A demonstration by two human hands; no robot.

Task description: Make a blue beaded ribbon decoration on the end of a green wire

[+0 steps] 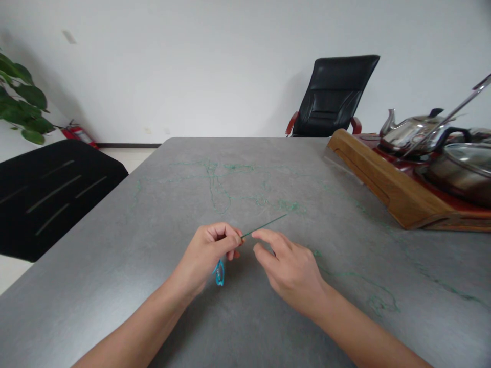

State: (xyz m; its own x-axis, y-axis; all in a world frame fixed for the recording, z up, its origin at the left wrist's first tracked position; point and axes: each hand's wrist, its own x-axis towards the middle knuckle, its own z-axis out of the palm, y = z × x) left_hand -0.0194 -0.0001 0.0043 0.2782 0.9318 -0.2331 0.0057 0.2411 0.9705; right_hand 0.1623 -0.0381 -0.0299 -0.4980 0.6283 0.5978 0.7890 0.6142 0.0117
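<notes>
- Right hand [292, 267]: fingers curved, thumb and forefinger parted, gripping nothing; fingertip contact unclear.
- Smooth blue loop [220, 274], beneath the left hand [210, 246], which pinches a thin strand [268, 224].
- Strand: green, straight, between the hands, long axis slanting away rightward.
- Fine, tangled green thread [292, 206] beyond, on the matte grey bench [115, 255].

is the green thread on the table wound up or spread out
Spread out: the green thread lies in loose, tangled strands across the grey table, some of it beside the right hand.
</notes>
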